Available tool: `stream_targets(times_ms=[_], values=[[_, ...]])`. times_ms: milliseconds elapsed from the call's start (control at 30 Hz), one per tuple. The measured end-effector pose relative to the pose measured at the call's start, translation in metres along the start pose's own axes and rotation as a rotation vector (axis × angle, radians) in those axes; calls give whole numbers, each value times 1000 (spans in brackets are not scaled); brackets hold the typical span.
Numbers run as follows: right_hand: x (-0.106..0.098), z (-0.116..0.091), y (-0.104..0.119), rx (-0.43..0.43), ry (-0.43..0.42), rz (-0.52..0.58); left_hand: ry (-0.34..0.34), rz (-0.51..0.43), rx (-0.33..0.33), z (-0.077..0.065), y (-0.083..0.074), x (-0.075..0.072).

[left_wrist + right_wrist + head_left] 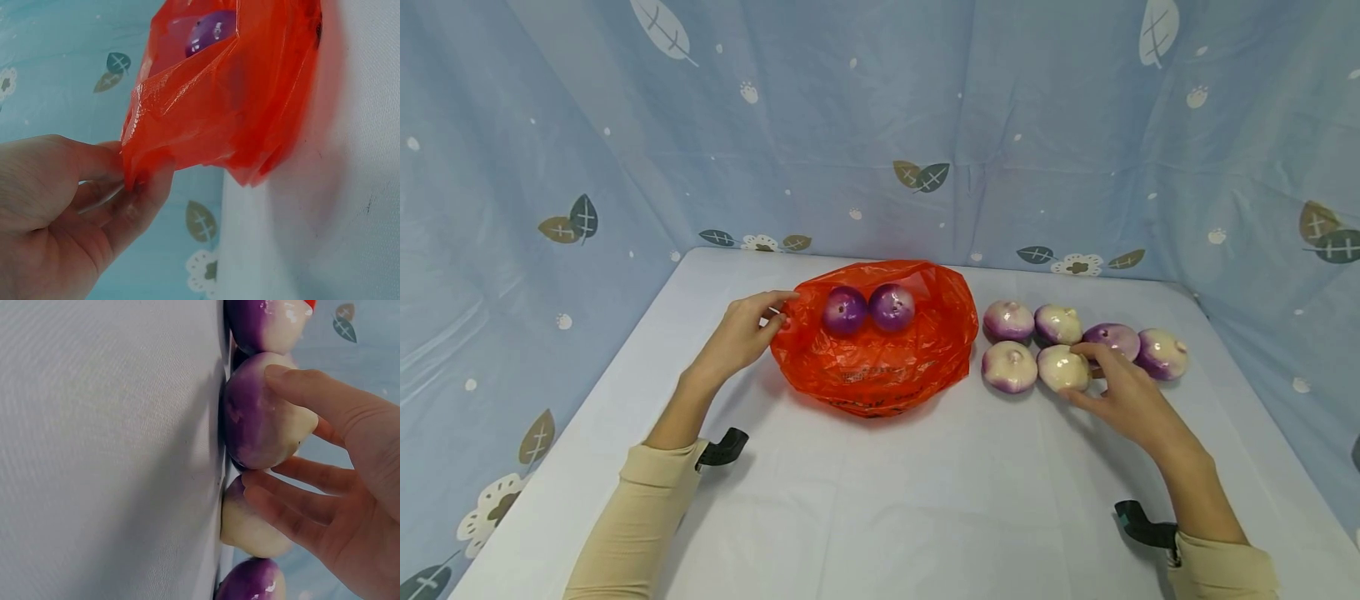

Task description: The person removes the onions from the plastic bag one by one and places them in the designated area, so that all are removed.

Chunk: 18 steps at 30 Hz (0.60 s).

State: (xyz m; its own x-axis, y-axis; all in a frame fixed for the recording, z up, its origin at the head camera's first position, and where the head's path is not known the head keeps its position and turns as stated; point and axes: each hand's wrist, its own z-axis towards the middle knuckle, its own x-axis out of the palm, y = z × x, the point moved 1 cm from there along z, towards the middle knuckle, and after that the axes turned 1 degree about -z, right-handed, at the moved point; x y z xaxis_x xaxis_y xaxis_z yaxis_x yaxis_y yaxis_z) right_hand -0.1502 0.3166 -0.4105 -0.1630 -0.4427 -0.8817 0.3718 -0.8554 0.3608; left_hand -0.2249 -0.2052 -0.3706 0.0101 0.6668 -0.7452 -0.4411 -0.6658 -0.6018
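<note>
An open red plastic bag [872, 367] stands on the white table, with two purple onions [891, 307] inside it. At its left side my left hand [730, 337] pinches the rim; the left wrist view shows the thin red film [194, 119] between thumb and fingers. To the right of the bag my right hand [1131, 404] holds a white-and-purple onion [1062, 368], the front one of its group. In the right wrist view, the thumb lies on one side of this onion [250, 419] and the fingertips on the other, low at the table.
Several more onions are grouped close around the held one: one onion [1009, 367] to its left, others such as the onion [1162, 353] at the right end. A blue patterned curtain [820, 125] hangs behind the white table [910, 500].
</note>
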Motion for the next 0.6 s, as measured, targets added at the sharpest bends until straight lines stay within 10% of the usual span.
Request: stream_targets(times_ms=[600], values=[[7, 4, 4, -29, -43, -33, -1, 0, 10, 0, 0, 0]])
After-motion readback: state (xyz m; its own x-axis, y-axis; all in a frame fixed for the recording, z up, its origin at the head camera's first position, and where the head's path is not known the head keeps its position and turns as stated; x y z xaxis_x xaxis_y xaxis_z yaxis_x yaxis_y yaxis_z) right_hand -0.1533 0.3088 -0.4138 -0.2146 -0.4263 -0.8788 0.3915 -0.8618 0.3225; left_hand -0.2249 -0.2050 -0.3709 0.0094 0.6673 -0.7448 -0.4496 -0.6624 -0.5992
